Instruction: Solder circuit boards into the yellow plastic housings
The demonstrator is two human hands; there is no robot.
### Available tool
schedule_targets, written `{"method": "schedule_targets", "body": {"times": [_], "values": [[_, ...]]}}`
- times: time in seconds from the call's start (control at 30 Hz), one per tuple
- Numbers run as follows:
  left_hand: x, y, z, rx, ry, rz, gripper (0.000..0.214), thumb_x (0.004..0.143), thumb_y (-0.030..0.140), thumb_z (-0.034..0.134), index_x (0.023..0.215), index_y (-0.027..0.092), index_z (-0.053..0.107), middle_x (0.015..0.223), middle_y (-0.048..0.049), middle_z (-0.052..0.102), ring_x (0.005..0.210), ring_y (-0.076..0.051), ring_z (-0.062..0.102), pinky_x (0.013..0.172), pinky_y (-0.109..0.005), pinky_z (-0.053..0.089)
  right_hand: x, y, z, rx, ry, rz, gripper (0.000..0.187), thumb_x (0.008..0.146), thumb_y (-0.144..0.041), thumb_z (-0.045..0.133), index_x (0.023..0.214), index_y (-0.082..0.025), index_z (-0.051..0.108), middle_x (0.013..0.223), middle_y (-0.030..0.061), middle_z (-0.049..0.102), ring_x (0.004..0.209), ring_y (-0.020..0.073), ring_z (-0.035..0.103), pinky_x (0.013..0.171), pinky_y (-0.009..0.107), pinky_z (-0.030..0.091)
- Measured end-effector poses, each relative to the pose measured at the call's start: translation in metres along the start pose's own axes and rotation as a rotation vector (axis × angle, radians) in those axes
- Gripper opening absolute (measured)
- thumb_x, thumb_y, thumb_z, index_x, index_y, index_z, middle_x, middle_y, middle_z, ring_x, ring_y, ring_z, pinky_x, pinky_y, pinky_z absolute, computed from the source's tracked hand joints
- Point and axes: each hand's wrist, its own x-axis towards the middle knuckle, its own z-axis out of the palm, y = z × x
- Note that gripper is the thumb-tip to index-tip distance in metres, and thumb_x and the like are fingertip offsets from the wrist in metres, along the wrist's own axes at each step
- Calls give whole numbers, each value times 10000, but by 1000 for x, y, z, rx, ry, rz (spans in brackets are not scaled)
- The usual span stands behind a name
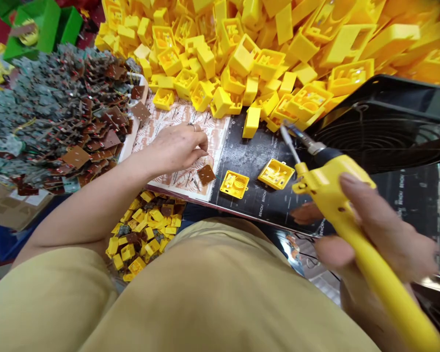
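Note:
My right hand (377, 230) is closed round the yellow handle of a soldering iron (337, 195), whose metal tip points up-left above the black mat (249, 156). My left hand (178, 146) rests palm down on a patterned sheet (161, 127), fingers curled and pinched together at a small item I cannot make out. A brown circuit board (206, 174) lies just below its fingertips. Two small yellow plastic housings (234, 184) (276, 173) sit on the mat between my hands.
A big heap of yellow housings (249, 54) fills the back. A pile of brown and green circuit boards (62, 107) lies at the left. A black fan (385, 132) stands at the right. More yellow parts (143, 234) lie below the table edge, green bins (40, 24) top left.

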Motion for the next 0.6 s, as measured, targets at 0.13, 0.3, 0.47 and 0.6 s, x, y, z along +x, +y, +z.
{"method": "schedule_targets", "body": {"times": [0.13, 0.3, 0.47, 0.6], "values": [[-14, 13, -4, -260, 15, 68, 165, 876, 301, 556, 871, 183, 671, 840, -35, 699, 840, -191, 659, 793, -313, 488, 17, 2, 28, -98, -67, -192, 289, 907, -213, 682, 1189, -200, 619, 744, -27, 670, 600, 90, 632, 632, 175, 516], [-2, 27, 23, -955, 14, -2, 130, 854, 287, 545, 791, 174, 547, 795, -28, 701, 575, -89, 587, 592, -237, 482, 23, 12, 73, -153, -148, -255, 310, 924, -414, 655, 1130, -204, 558, 876, 31, 665, 820, 193, 664, 905, 385, 534], [7, 30, 39, -1254, 1, -151, 130, 854, 256, 553, 764, 196, 481, 573, 24, 605, 428, -76, 505, 443, -207, 415, 23, 9, 92, -229, -90, -231, 264, 927, -235, 641, 1164, -209, 527, 847, 20, 643, 760, 184, 633, 864, 375, 519], [-4, 32, 39, -1026, 84, -67, 135, 852, 291, 594, 816, 165, 627, 623, 18, 659, 466, -78, 564, 462, -190, 426, 23, 10, 89, -201, -59, -194, 359, 904, -334, 695, 1199, -219, 526, 900, 17, 667, 797, 184, 662, 947, 409, 511]]}}
